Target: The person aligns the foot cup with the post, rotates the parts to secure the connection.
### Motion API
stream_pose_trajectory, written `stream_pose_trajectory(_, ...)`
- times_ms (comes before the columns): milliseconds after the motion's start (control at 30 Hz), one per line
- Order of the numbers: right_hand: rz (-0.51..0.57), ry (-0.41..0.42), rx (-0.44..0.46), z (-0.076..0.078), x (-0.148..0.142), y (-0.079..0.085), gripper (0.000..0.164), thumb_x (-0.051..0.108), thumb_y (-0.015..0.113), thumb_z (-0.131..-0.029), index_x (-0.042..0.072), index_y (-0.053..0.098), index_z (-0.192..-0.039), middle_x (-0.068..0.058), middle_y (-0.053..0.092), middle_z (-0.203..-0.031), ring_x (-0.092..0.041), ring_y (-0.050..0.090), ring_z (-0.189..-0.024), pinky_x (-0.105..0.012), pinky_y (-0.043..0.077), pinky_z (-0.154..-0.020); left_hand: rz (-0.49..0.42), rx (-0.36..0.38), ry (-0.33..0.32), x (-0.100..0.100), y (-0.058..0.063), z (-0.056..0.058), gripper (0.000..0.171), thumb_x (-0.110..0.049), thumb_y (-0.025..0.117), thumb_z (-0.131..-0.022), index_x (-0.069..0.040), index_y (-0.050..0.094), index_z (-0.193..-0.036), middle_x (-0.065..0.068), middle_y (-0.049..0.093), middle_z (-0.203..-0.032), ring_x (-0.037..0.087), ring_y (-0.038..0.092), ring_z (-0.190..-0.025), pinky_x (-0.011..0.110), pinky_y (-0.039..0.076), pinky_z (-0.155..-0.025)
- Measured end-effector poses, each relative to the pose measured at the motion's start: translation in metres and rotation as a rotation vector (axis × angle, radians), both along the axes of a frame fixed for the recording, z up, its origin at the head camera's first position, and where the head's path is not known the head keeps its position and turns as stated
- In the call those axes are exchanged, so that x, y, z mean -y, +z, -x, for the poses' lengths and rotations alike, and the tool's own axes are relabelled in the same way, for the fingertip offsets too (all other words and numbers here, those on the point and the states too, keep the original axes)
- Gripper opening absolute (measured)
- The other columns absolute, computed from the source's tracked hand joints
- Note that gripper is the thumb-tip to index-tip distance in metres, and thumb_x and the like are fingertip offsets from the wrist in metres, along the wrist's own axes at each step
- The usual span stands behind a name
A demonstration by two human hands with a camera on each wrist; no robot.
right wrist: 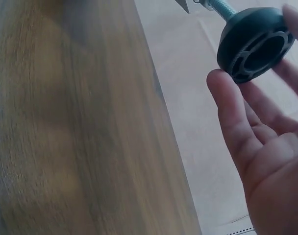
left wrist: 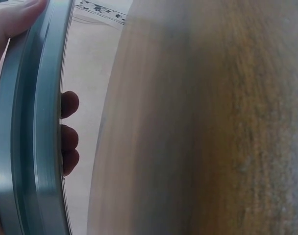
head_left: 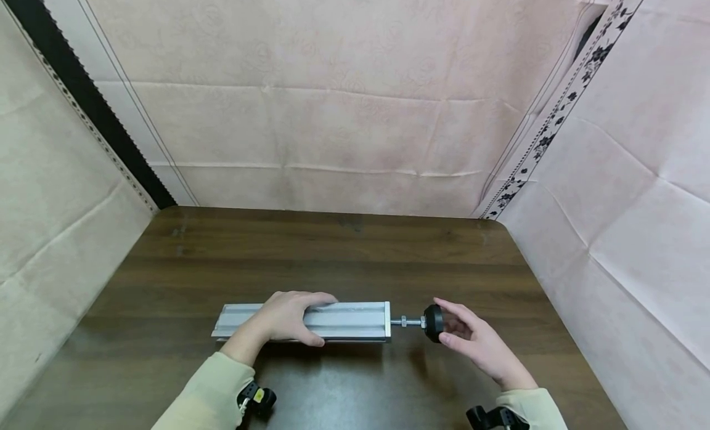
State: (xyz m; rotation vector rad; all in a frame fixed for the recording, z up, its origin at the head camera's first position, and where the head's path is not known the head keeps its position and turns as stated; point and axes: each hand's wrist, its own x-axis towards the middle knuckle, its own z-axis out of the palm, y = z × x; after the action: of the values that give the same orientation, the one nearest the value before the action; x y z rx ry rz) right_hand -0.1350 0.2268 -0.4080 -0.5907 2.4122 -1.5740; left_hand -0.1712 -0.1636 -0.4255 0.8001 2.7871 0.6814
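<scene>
A silver aluminium profile [head_left: 355,322] with lengthwise grooves is held level above the table. My left hand [head_left: 288,319] grips it around its middle; in the left wrist view three fingertips [left wrist: 69,138] curl past the edge of the profile [left wrist: 46,122]. From its right end sticks out a threaded rod [head_left: 407,322] with a nut, ending in a round black levelling foot [head_left: 434,323]. My right hand [head_left: 474,340] pinches the rim of that foot between thumb and fingers. The hollow, ribbed underside of the foot [right wrist: 257,51] faces the palm in the right wrist view.
A brown wood-grain table [head_left: 333,257] lies beneath both hands. Pale cloth sheets [head_left: 333,109] hang behind it and on both sides, the right one with a black floral border [head_left: 546,140]. Black wrist mounts [head_left: 257,399] are strapped over the sleeves.
</scene>
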Motion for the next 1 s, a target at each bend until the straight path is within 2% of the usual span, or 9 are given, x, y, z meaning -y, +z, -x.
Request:
stream_pose_trajectory(167, 0.002, -0.003, 0.04, 0.0016, 0.0004, 0.0023, 0.054, 0.011, 0.059, -0.092, 0.009, 0.039, -0.142, -0.021, 0.048, -0.127, -0.014, 0.058, -0.102, -0.031, 0.049, -0.078, 0.006, -0.008, -0.001, -0.0002, 0.0006, -0.0002, 0.072, -0.06, 0.072, -0.065, -0.039, 0.052, -0.13, -0.014, 0.056, -0.125, 0.011, 0.055, -0.107, 0.045, 0.037, -0.086)
stream_pose_trajectory(233, 0.02, 0.014, 0.009, 0.0011, -0.0006, 0.0022, 0.059, 0.008, 0.061, -0.09, 0.01, 0.036, -0.143, -0.018, 0.045, -0.132, -0.011, 0.055, -0.108, -0.028, 0.047, -0.083, 0.004, -0.008, 0.0, -0.0002, 0.0009, -0.0003, 0.071, -0.059, 0.072, -0.065, -0.039, 0.052, -0.13, -0.014, 0.057, -0.125, 0.011, 0.055, -0.107, 0.045, 0.037, -0.086)
stream_pose_trajectory(367, 0.101, 0.112, -0.103, 0.0013, -0.0028, -0.0004, 0.071, -0.003, 0.065, -0.084, 0.008, 0.03, -0.145, -0.011, 0.036, -0.14, -0.011, 0.048, -0.118, -0.024, 0.04, -0.093, -0.007, 0.005, 0.006, -0.0006, 0.0012, 0.0, 0.071, -0.059, 0.072, -0.065, -0.039, 0.052, -0.13, -0.014, 0.056, -0.125, 0.011, 0.055, -0.108, 0.046, 0.036, -0.087)
stream_pose_trajectory(467, 0.144, 0.185, -0.158, 0.0028, -0.0031, -0.003, 0.071, -0.008, 0.064, -0.083, 0.003, 0.03, -0.144, -0.007, 0.03, -0.143, -0.013, 0.045, -0.121, -0.024, 0.039, -0.094, -0.007, 0.015, 0.009, -0.0007, 0.0003, -0.0001, 0.071, -0.059, 0.072, -0.065, -0.039, 0.052, -0.131, -0.015, 0.055, -0.126, 0.011, 0.054, -0.108, 0.046, 0.036, -0.087)
stream_pose_trajectory(533, 0.151, 0.198, -0.169, 0.0037, -0.0025, -0.0039, 0.067, -0.008, 0.064, -0.083, 0.001, 0.033, -0.142, -0.006, 0.03, -0.145, -0.013, 0.046, -0.121, -0.024, 0.039, -0.094, -0.002, 0.017, 0.011, -0.0003, -0.0002, -0.0005, 0.071, -0.059, 0.072, -0.065, -0.04, 0.052, -0.13, -0.015, 0.055, -0.126, 0.01, 0.054, -0.108, 0.045, 0.037, -0.087)
stream_pose_trajectory(667, 0.114, 0.151, -0.14, 0.0052, 0.0, -0.0024, 0.06, -0.003, 0.065, -0.084, 0.002, 0.04, -0.139, -0.015, 0.04, -0.136, -0.012, 0.053, -0.113, -0.025, 0.044, -0.088, 0.0, 0.013, 0.012, 0.0006, -0.0001, -0.0009, 0.071, -0.06, 0.072, -0.065, -0.04, 0.052, -0.13, -0.015, 0.055, -0.126, 0.011, 0.054, -0.109, 0.045, 0.037, -0.087)
stream_pose_trajectory(800, 0.053, 0.068, -0.038, 0.0075, 0.0013, -0.0016, 0.056, 0.004, 0.063, -0.088, 0.005, 0.042, -0.139, -0.022, 0.049, -0.126, -0.014, 0.059, -0.101, -0.028, 0.049, -0.079, 0.002, 0.009, 0.015, 0.0006, 0.0014, -0.0012, 0.071, -0.06, 0.071, -0.065, -0.039, 0.052, -0.131, -0.015, 0.055, -0.126, 0.012, 0.054, -0.109, 0.046, 0.036, -0.087)
stream_pose_trajectory(900, 0.031, 0.039, 0.019, 0.0093, 0.001, -0.0015, 0.054, 0.007, 0.06, -0.09, 0.006, 0.041, -0.141, -0.025, 0.05, -0.126, -0.013, 0.06, -0.101, -0.028, 0.05, -0.078, 0.003, 0.009, 0.016, 0.0007, 0.0026, -0.0017, 0.072, -0.06, 0.071, -0.065, -0.039, 0.052, -0.131, -0.015, 0.055, -0.126, 0.012, 0.054, -0.109, 0.046, 0.036, -0.087)
stream_pose_trajectory(1000, 0.023, 0.036, 0.017, 0.0103, 0.0004, -0.0003, 0.057, 0.008, 0.06, -0.091, 0.009, 0.038, -0.143, -0.023, 0.046, -0.132, -0.011, 0.056, -0.108, -0.027, 0.048, -0.082, 0.002, 0.011, 0.018, 0.0013, 0.0028, -0.0024, 0.071, -0.06, 0.072, -0.065, -0.039, 0.052, -0.13, -0.015, 0.055, -0.126, 0.011, 0.054, -0.109, 0.045, 0.036, -0.087)
